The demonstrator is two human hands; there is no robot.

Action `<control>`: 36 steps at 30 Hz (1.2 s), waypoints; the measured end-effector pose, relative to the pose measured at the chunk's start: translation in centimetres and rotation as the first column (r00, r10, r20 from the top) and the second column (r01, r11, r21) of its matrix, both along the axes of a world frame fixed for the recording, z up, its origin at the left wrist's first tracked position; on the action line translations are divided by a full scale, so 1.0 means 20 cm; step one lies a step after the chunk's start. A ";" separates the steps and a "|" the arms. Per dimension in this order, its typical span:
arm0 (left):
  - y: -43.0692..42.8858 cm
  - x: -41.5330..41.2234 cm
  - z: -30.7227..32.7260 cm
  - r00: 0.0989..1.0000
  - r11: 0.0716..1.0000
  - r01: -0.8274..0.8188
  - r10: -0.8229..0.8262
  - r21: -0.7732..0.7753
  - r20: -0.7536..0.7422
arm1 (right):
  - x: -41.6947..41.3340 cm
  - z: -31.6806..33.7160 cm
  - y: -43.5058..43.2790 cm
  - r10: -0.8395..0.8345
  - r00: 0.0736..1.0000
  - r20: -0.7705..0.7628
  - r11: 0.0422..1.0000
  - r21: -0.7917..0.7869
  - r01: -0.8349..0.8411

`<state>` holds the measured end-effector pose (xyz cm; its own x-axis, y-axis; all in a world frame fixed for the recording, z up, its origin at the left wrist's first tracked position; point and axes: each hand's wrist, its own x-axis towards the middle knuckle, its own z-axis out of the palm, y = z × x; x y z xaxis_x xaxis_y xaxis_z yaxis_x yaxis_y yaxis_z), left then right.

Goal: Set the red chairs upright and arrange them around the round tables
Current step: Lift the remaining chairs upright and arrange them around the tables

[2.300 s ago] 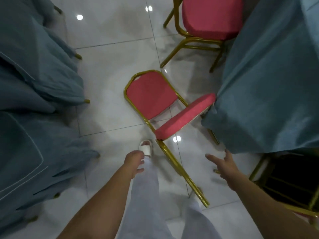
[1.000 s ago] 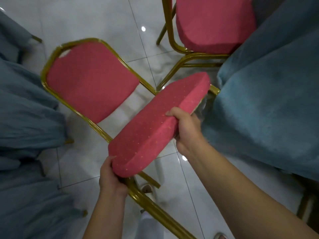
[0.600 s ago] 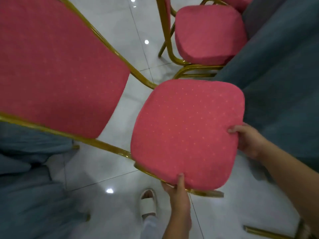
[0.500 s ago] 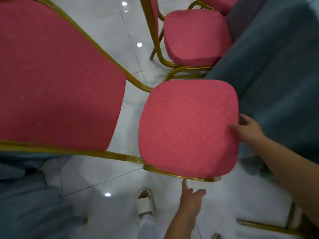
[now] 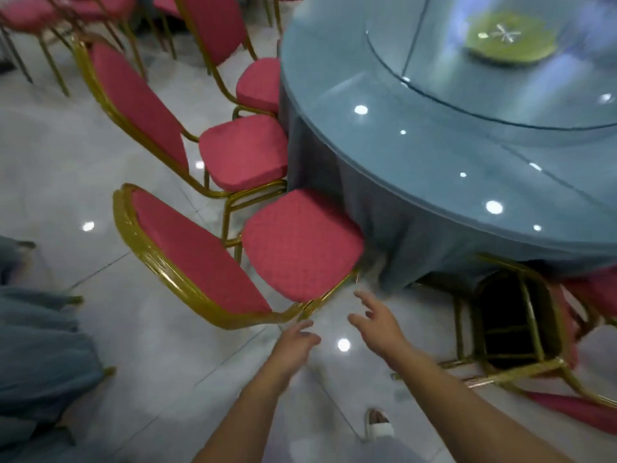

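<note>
Red fabric on a gold metal frame made up the nearest chair (image 5: 302, 245), which sat in the middle of the frame with its seat facing up. Its backrest was toward the left and the far edge of its seat was right beside the blue-grey tablecloth (image 5: 384, 235). Above it, two more red chairs (image 5: 243, 152) stood upright in a row along the same curved edge of the round tabletop (image 5: 434, 155). A glass turntable (image 5: 500, 78) lay on that tabletop, upper right, with a yellow-green disc (image 5: 507, 38) at its centre.

The left grip (image 5: 293, 342) was empty, fingers loosely extended just beside the gold frame at the seat's near corner. Motion blur hid whether they touched it. The right grip (image 5: 377, 324) was also empty, fingers spread, near the seat's lower edge but apart from it.

At lower right an overturned chair (image 5: 521, 329) lay on the pale tiled floor (image 5: 66, 162), its legs sideways and the dark underside of its seat showing, partly beneath the cloth's hem. A white slipper (image 5: 379, 426) showed at the bottom, and more blue-grey cloth (image 5: 40, 345) filled the left edge.
</note>
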<state>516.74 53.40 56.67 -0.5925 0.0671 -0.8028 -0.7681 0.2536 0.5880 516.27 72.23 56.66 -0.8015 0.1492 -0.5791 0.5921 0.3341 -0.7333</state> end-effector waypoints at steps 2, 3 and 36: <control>0.09 0.09 0.11 1.000 1.000 -0.002 0.001 -0.024 -0.027 | 0.17 0.06 0.16 -0.084 0.996 0.017 0.995 -0.051 0.085; 0.13 0.14 0.16 0.999 0.999 -0.011 0.010 -0.036 -0.035 | 0.25 0.08 0.24 -0.123 0.992 0.021 0.989 -0.075 0.125; 1.57 1.32 0.22 0.851 0.853 0.515 -0.521 0.079 0.074 | 2.29 0.31 1.58 -0.882 0.462 0.089 0.461 -0.032 0.887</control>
